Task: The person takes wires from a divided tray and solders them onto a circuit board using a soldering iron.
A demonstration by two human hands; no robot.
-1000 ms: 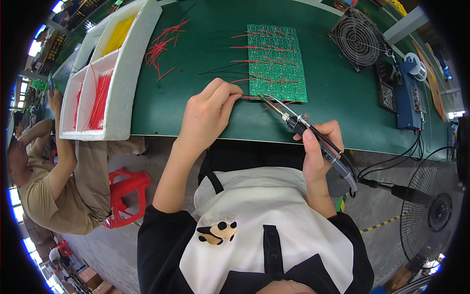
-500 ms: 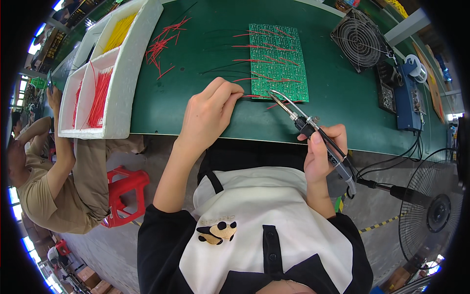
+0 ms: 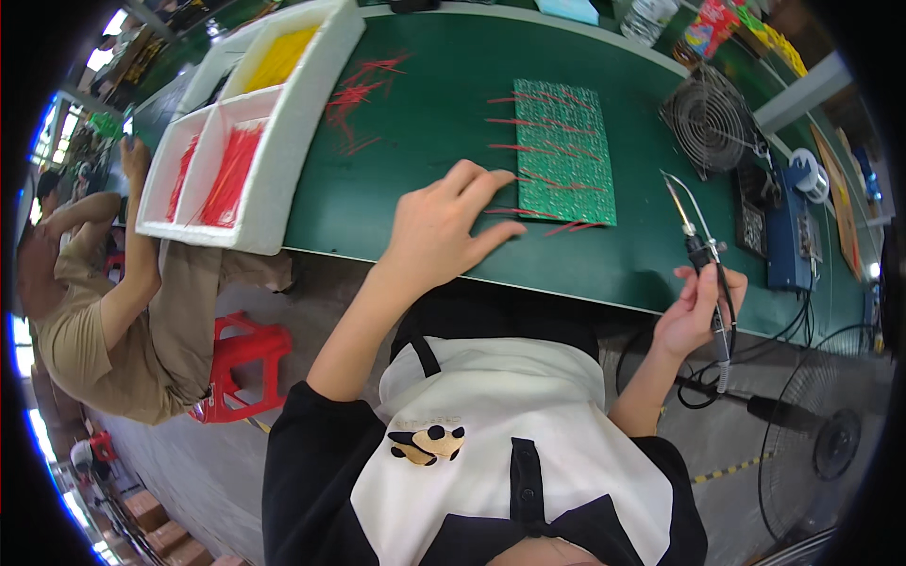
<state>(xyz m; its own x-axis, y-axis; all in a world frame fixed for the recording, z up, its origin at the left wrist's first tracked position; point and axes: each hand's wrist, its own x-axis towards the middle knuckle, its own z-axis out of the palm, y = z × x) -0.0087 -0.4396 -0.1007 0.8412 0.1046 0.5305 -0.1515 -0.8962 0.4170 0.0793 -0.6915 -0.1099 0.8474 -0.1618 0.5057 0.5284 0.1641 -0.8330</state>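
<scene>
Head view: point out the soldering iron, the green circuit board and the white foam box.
Soldering iron (image 3: 697, 249): head view, black collar just above the fingers.
Green circuit board (image 3: 575, 168): head view, face, near its middle.
White foam box (image 3: 299, 141): head view, outer right wall.

The person's bare left hand (image 3: 440, 224) reaches forward, back uppermost, thumb and fingers spread apart; the bare left forearm (image 3: 363, 321) slants forward and inward. Well apart, the bare right hand (image 3: 696, 307) has curled, gripping fingers, its bare right forearm (image 3: 647, 389) angled forward and outward.
</scene>
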